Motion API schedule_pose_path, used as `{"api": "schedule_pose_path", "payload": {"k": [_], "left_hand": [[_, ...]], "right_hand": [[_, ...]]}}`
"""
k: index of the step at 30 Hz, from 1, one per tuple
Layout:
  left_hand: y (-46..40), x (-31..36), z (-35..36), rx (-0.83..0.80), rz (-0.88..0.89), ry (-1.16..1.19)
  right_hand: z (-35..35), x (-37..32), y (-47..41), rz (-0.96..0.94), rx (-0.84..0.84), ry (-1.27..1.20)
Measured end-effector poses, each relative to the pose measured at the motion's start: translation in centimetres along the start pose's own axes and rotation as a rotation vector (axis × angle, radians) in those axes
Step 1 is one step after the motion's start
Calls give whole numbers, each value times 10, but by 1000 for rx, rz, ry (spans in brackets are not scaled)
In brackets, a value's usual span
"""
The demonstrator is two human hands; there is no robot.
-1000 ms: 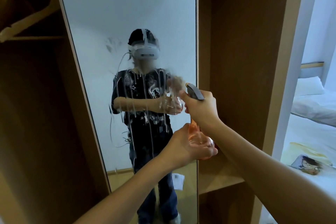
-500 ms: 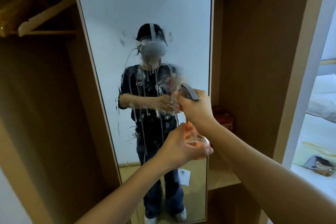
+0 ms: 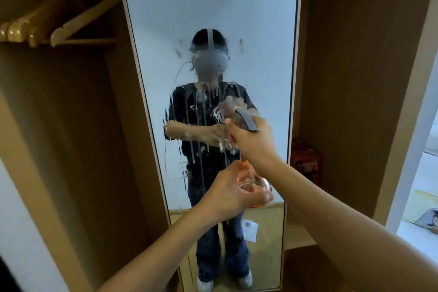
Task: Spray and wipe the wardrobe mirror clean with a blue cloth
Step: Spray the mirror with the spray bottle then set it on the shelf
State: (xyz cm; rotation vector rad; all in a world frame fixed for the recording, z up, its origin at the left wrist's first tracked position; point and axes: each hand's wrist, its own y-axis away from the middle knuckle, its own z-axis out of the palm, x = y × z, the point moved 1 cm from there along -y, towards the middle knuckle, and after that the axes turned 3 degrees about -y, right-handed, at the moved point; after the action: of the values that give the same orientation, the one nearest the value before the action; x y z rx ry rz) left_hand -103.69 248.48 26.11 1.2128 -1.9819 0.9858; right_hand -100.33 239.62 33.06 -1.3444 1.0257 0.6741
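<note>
The tall wardrobe mirror fills the middle of the head view; smudges sit near its centre and wet streaks run down below them. A clear orange spray bottle with a grey trigger head is held up close to the glass. My right hand grips the neck and trigger, and my left hand cups the bottle's base from below. No blue cloth is in view.
Wooden hangers hang on a rail in the open wardrobe at upper left. A shelf to the right of the mirror holds a red-orange box. A bed shows past the wardrobe's right side panel.
The view has shifted so the mirror sits further right and lower in frame. More liquid streaks run down the glass. Both hands keep the same hold on the bottle.
</note>
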Motion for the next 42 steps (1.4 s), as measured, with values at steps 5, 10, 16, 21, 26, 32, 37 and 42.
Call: {"api": "schedule_pose_path", "payload": {"k": [5,10,16,21,26,32,37,42], "left_hand": [[3,-6,-5,22,-23,32],[9,-11,-15,14,-27,50],[13,-18,-25,31,-29,48],[20,-22,-31,50,0,82],[27,-27,-43,50,17,59],[32,-37,-54,36,-2,62],[39,-41,-55,45,1,87],[46,-49,-62,55,-11,59]], "right_hand": [[12,3,0,4,19,-18],[21,2,1,-55,-36,-39],[34,-2,3,-66,-65,-52],[46,-4,9,-67,-26,-46],[55,-7,14,-98,-47,-55],[65,-11,20,-87,-86,-61],[76,-13,25,-66,-73,-26],[85,-14,31,-46,-107,-10]]}}
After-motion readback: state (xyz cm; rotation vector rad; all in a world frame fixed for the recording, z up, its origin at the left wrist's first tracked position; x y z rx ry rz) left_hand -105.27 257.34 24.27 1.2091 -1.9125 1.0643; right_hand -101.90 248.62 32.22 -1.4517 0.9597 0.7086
